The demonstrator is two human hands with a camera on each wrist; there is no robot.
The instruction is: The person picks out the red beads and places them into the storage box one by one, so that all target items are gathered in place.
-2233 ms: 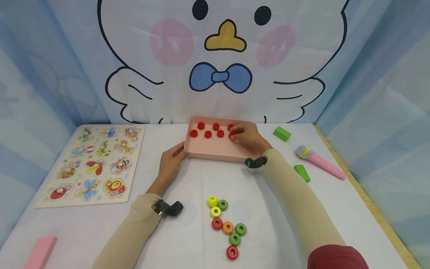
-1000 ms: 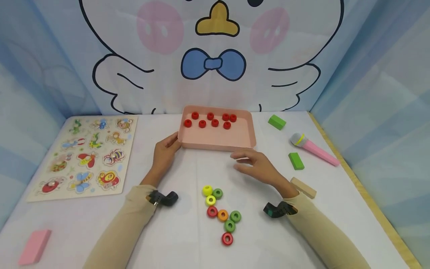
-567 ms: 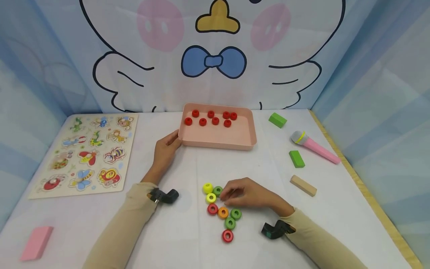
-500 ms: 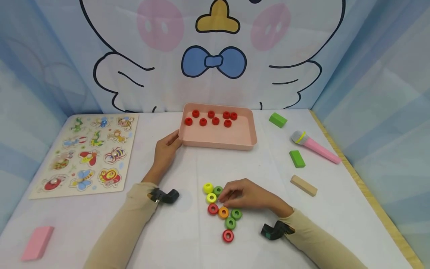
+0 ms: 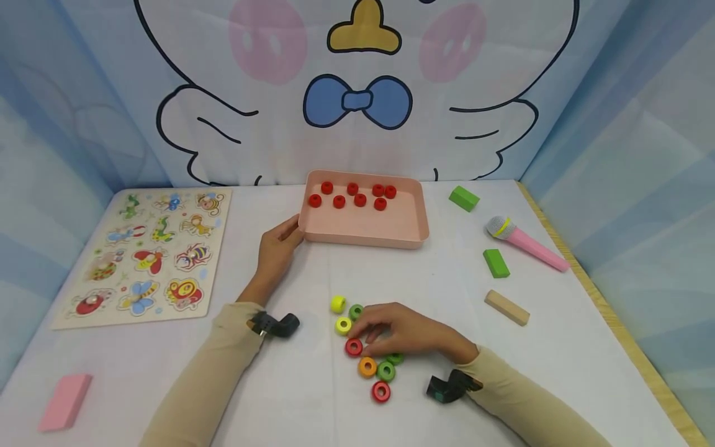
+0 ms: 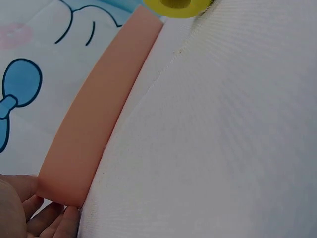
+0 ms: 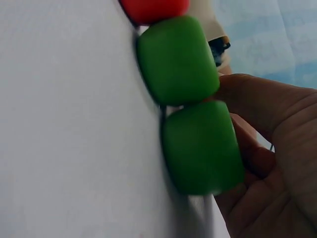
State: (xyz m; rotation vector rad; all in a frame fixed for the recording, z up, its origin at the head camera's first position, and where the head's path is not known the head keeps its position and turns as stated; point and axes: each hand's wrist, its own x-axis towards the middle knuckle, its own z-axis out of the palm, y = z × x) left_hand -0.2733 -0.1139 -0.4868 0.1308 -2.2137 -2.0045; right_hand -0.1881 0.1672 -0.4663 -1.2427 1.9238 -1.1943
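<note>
My left hand (image 5: 277,248) grips the near left corner of a pink tray (image 5: 368,233), its thumb and fingers at that corner in the left wrist view. Several red beads (image 5: 360,200) sit in the tray. Lower down, my right hand (image 5: 404,330) pinches a red ring bead (image 5: 354,347) between thumb and fingertips, on the white table. Around it lie yellow beads (image 5: 343,326), a green bead (image 5: 355,311), an orange bead (image 5: 367,367) and another red bead (image 5: 381,392). Two green beads (image 7: 181,62) stand close beside the right hand in the right wrist view; one is partly hidden in the head view.
An insect puzzle board (image 5: 145,261) lies at the left, with a pink block (image 5: 65,402) nearer. To the right are green blocks (image 5: 496,263), a wooden block (image 5: 506,307) and a toy microphone (image 5: 527,244). A cartoon curtain (image 5: 357,149) hangs behind the table.
My right hand left the tray, came down to the loose beads and moved in around the red one. The yellow and orange beads shifted apart from it. My left hand stays at the tray.
</note>
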